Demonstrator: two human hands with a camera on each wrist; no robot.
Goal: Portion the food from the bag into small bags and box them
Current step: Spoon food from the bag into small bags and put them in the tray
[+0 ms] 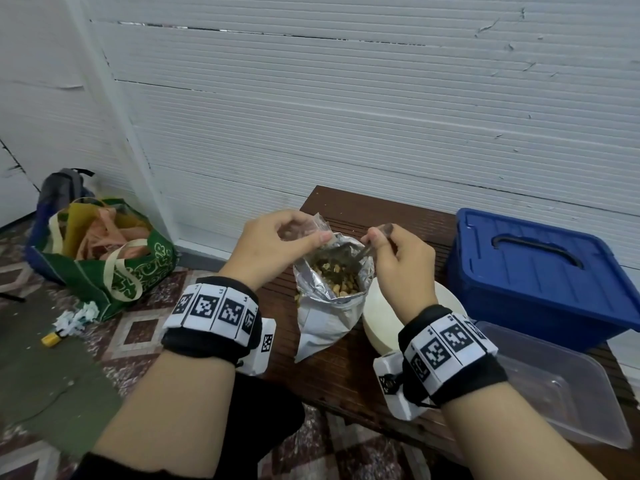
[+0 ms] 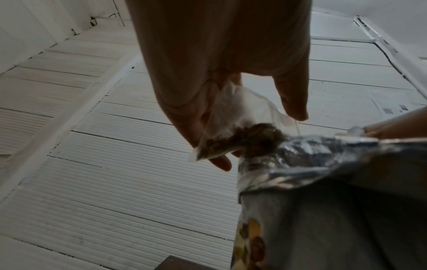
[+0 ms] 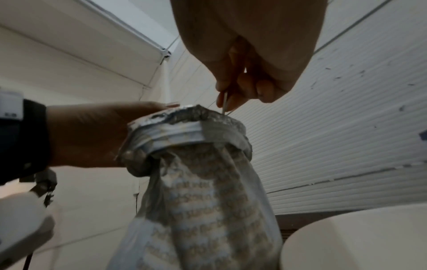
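Note:
An open foil food bag [image 1: 329, 306] stands on the dark wooden table [image 1: 346, 386], with brown and yellow pieces of food [image 1: 337, 275] showing inside. My left hand [image 1: 298, 237] pinches a small clear bag [image 1: 313, 225] just above the foil bag's far-left rim. In the left wrist view, that small bag [image 2: 240, 113] has some brown food at its bottom. My right hand [image 1: 384, 242] grips a thin metal spoon [image 1: 363, 252] that angles down into the foil bag. The right wrist view shows the spoon handle [image 3: 224, 102] entering the rolled foil rim [image 3: 184, 127].
A blue lidded box [image 1: 540, 271] sits at the table's right, against the white wall. A clear plastic container [image 1: 554, 382] lies in front of it. A white round dish [image 1: 384, 320] is beside the foil bag, under my right wrist. A green shopping bag [image 1: 114, 265] stands on the floor at left.

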